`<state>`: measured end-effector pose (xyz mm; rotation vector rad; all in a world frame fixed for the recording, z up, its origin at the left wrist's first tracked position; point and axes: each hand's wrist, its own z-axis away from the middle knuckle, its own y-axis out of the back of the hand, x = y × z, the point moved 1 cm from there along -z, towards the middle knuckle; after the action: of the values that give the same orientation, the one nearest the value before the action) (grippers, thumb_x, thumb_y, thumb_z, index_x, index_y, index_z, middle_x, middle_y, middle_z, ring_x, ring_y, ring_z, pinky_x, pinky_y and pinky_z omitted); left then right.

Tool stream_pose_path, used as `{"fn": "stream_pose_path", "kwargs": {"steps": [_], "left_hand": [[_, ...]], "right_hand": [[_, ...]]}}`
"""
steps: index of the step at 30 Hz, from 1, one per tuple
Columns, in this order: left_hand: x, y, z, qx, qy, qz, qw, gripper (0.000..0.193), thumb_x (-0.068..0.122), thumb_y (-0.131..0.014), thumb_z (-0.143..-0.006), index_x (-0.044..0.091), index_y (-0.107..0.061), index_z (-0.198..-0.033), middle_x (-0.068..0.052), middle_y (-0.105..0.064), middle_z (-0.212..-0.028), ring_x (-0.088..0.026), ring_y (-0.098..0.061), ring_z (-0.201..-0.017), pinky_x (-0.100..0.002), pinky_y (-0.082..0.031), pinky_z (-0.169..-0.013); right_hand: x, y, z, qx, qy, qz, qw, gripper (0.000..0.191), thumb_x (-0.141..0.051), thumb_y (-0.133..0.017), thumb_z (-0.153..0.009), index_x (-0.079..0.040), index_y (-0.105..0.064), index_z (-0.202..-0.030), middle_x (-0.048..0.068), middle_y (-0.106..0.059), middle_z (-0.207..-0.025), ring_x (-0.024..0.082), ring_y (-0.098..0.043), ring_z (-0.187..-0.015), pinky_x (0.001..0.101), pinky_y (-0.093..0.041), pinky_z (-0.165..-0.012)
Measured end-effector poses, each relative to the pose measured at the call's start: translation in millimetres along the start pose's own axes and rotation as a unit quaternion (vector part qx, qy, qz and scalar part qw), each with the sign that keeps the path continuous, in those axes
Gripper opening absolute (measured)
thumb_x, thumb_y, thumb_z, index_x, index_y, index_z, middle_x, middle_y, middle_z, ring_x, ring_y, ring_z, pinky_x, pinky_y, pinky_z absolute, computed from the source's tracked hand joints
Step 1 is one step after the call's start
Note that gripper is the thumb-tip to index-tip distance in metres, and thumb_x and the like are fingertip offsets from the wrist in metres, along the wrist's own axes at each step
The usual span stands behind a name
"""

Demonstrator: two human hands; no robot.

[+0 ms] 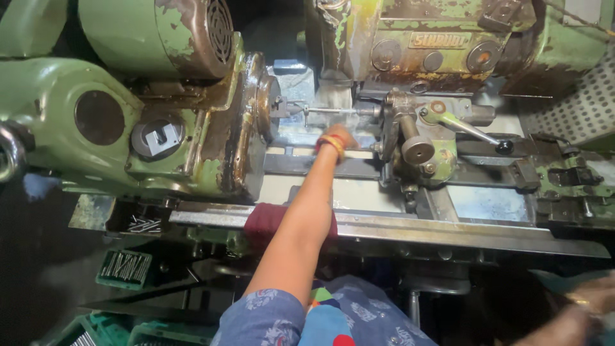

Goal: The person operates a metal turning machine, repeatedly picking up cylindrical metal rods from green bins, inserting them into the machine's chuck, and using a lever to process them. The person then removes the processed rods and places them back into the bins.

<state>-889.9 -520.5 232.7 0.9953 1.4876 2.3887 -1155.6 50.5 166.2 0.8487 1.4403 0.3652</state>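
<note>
My left hand (341, 135) reaches far into a worn green machine, with red and yellow bangles (331, 145) on the wrist. It sits just below a thin metal rod (328, 110) held level between the left spindle (282, 106) and the right centre (375, 110). Its fingers are hidden, so I cannot tell if it touches the rod. My forearm crosses the front steel rail (416, 229). My right hand (573, 315) is low at the bottom right corner, blurred, and its grip is unclear.
A green motor housing (160, 32) and the headstock (96, 118) fill the left. A lever with a black knob (504, 147) juts out at right. A dark red cloth (264, 221) lies on the rail. Green crates (125, 267) of thin metal pins stand below left.
</note>
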Motion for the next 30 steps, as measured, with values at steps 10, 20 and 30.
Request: {"fn": "stream_pose_path", "kwargs": {"steps": [10,20,30], "left_hand": [[27,41,117,0.165,-0.053,0.071,0.982,0.068,0.029,-0.091,-0.069,-0.001,-0.053,-0.118,-0.028,-0.069,-0.106,-0.044,-0.068,-0.101,-0.048,-0.056,-0.086],[-210,34,351,0.420,-0.116,0.515,0.738,0.027,0.013,-0.068,-0.100,0.006,-0.060,-0.124,-0.001,-0.067,-0.102,-0.009,-0.063,-0.085,-0.026,-0.053,-0.068],[-271,-125,454,0.429,-0.019,0.359,0.829,0.034,0.020,-0.078,-0.091,0.006,-0.062,-0.117,-0.006,-0.068,-0.100,-0.015,-0.066,-0.085,-0.032,-0.056,-0.077]], "right_hand": [[24,-75,119,-0.155,-0.003,0.038,0.987,0.040,-0.024,-0.060,-0.095,-0.007,-0.066,-0.131,0.018,-0.070,-0.123,0.032,-0.072,-0.107,0.0402,-0.058,-0.089],[64,-55,244,-0.393,0.141,0.126,0.900,0.043,-0.037,-0.070,-0.091,-0.009,-0.070,-0.124,0.020,-0.077,-0.109,0.037,-0.076,-0.099,0.0460,-0.058,-0.088],[11,-58,521,-0.634,0.189,-0.127,0.739,0.021,-0.037,-0.059,-0.103,-0.019,-0.063,-0.114,0.010,-0.056,-0.081,0.027,-0.051,-0.068,0.0382,-0.039,-0.057]]}}
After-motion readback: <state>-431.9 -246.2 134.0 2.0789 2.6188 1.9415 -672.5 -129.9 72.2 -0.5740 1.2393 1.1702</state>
